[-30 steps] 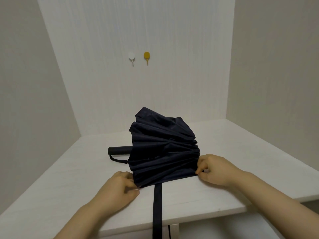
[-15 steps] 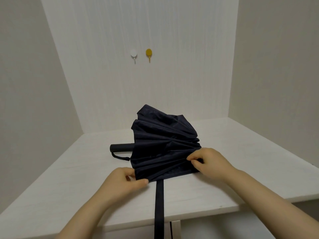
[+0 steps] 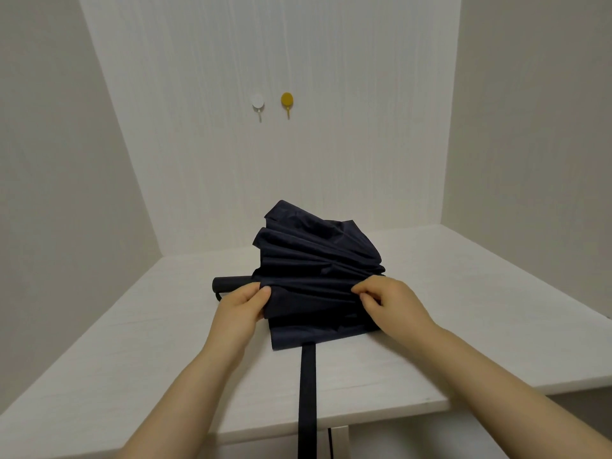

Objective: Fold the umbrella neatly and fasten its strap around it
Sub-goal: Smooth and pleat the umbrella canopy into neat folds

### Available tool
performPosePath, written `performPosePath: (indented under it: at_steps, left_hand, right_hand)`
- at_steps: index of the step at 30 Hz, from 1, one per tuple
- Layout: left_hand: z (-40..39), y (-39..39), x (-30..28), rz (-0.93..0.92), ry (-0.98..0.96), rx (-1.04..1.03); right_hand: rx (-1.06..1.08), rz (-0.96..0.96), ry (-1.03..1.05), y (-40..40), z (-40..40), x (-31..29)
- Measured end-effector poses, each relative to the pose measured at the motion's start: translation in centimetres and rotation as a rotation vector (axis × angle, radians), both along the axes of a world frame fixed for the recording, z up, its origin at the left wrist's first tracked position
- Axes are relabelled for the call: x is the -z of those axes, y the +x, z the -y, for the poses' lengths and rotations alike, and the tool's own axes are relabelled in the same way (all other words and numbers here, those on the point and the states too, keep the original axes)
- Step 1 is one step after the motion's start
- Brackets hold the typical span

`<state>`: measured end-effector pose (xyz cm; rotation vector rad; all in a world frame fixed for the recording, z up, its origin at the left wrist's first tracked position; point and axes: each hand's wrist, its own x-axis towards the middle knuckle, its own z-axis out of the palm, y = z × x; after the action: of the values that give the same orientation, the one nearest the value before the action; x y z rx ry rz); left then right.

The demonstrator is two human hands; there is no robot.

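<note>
The person's left hand (image 3: 243, 304) and right hand (image 3: 385, 301) are each pinching pleats of the collapsed navy fabric umbrella (image 3: 314, 276) lying near the white bench's (image 3: 132, 342) front edge, evidently gathering panels flat while its unfastened strap (image 3: 307, 392) is hanging over that edge.

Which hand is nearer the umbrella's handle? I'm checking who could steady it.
Left. The left hand pinches the canopy's edge right beside the handle; the right hand grips folds on the umbrella's opposite side.
</note>
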<state>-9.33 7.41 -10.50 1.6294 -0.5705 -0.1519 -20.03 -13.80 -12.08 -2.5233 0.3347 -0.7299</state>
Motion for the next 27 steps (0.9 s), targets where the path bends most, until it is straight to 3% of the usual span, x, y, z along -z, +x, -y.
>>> performPosePath:
  at_steps: [6, 14, 22, 27]
  left_hand:
    - [1.2, -0.4, -0.8, -0.121, -0.114, -0.007]
    - [2.5, -0.3, -2.3, -0.005, -0.119, -0.018]
    - [2.2, -0.1, -2.6, 0.024, -0.15, -0.013]
    - [1.6, 0.2, -2.0, 0.021, -0.133, 0.017]
  right_hand:
    - [0.092, -0.089, -0.144, 1.8, -0.4, -0.5]
    - [0.095, -0.267, -0.146, 2.9, 0.6, -2.4]
    - [0.35, -0.028, -0.029, 2.4, 1.2, -2.0]
    - [0.276, -0.038, 0.027, 2.1, 0.6, -1.2]
